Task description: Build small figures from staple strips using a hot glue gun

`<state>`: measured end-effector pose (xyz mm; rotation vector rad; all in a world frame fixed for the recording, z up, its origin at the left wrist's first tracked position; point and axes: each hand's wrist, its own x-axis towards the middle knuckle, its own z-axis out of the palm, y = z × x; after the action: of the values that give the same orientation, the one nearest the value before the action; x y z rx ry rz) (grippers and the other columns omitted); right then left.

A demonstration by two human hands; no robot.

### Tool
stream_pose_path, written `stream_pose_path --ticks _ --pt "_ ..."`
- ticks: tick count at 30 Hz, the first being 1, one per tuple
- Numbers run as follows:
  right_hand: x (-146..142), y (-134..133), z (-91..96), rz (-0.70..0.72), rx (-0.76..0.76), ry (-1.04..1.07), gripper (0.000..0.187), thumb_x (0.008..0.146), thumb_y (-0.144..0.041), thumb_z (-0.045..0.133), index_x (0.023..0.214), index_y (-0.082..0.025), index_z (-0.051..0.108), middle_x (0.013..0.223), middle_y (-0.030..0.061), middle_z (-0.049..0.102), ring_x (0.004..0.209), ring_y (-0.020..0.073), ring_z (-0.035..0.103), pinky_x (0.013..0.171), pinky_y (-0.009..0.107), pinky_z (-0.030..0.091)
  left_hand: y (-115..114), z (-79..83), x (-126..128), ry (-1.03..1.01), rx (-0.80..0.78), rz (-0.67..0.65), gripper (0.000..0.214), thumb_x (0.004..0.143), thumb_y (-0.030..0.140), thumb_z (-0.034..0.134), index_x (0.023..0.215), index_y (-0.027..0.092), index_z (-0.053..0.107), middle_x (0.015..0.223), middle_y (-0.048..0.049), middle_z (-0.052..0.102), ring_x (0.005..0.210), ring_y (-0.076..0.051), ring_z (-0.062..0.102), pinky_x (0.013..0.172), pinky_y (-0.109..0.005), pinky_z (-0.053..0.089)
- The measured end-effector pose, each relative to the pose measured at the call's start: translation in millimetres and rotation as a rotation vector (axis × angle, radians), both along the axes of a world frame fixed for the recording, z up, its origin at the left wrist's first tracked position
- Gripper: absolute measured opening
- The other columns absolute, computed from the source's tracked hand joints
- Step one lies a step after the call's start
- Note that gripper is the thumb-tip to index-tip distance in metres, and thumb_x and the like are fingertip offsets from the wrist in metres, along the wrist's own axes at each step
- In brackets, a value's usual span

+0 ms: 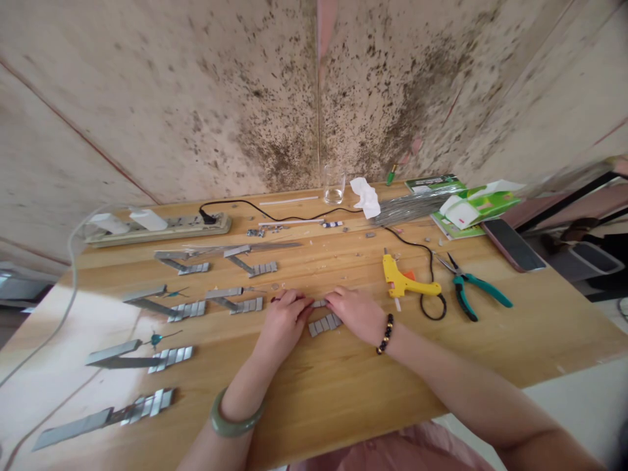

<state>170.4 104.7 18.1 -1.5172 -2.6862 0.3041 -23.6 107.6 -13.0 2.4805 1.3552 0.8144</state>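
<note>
Slat strip (324,324), a short row of small gray metal slats, lies flat on the wooden table (343,392), left of the yellow glue gun (400,280) and a bit nearer the person than it. Long axis runs roughly left-right, with the gun-side end tipped slightly away from the person. Left hand (283,322) sits at the end far from the glue gun, right hand (357,314) at the gun-side end. The strip is between them and touches both, so neither hand is clearly nearer. Both are palm down with fingers curled in narrow, tips meeting over the strip's far edge, where a small gray piece (318,303) shows. Pinching or only pressing: cannot tell, fingers cover the contact. Right hand lies between strip and glue gun, near the gun but apart. Pliers (473,292) lie beyond the glue gun, well apart from both hands. Slat-and-blade pieces (171,356) lie on the side opposite the glue gun, past the left hand, untouched. Black cord (432,307) loops just beside the glue gun, apart from the bead bracelet (386,333) on the right wrist.
</note>
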Motion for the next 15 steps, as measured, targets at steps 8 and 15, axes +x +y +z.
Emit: stream_pose_path --ticks 8,15 --pt "-0.9 -0.6 -0.1 -0.006 -0.012 0.01 0.022 0.097 -0.023 0.04 0.102 -0.019 0.061 0.092 0.0055 0.064 0.08 0.0165 0.062 0.066 0.026 0.043 0.4 -0.4 0.5 0.004 0.023 0.008 0.013 0.085 0.018 0.059 0.091 0.018 0.071 0.087 -0.0069 0.064 0.082 -0.019 0.057 0.075 -0.034 0.047" --pt "-1.8 -0.9 1.2 -0.011 -0.02 -0.01 0.022 0.097 -0.023 0.04 0.102 -0.019 0.061 0.093 0.0057 0.064 0.081 0.0164 0.063 0.065 0.026 0.044 0.3 1.5 0.5 0.005 0.021 -0.004 0.013 0.085 0.018 0.059 0.09 0.018 0.07 0.086 -0.0067 0.063 0.081 -0.019 0.056 0.074 -0.033 0.046"
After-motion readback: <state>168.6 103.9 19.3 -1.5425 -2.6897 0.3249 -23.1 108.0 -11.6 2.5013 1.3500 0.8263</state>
